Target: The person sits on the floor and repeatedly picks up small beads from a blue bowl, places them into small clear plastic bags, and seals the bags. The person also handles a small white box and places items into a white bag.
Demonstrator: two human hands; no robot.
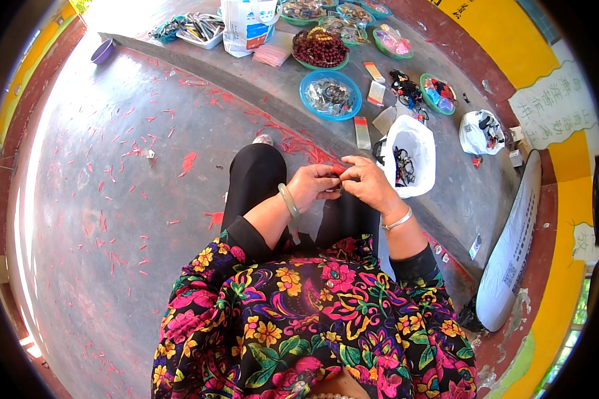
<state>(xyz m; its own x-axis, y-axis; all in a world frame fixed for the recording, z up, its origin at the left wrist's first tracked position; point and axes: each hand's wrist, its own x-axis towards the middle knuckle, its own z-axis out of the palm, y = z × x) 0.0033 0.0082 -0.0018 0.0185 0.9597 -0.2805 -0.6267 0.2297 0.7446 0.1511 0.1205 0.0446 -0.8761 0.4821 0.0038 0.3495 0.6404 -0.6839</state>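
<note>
My left hand (315, 186) and my right hand (368, 184) meet above my knees, fingertips pinched together on a small red item (339, 171) that is too small to identify. A pale green bangle (288, 200) circles my left wrist and a silver bracelet (398, 220) my right. Just beyond my right hand stands an open white plastic bag (412, 147) with dark pieces inside.
On the grey step (286, 100) lie a blue bowl (331, 94) of dark pieces, a green bowl of dark red beads (320, 48), several other green bowls, flat packets and a second white bag (480, 132). Red scraps litter the concrete floor (113, 199). A white board (512, 246) leans at right.
</note>
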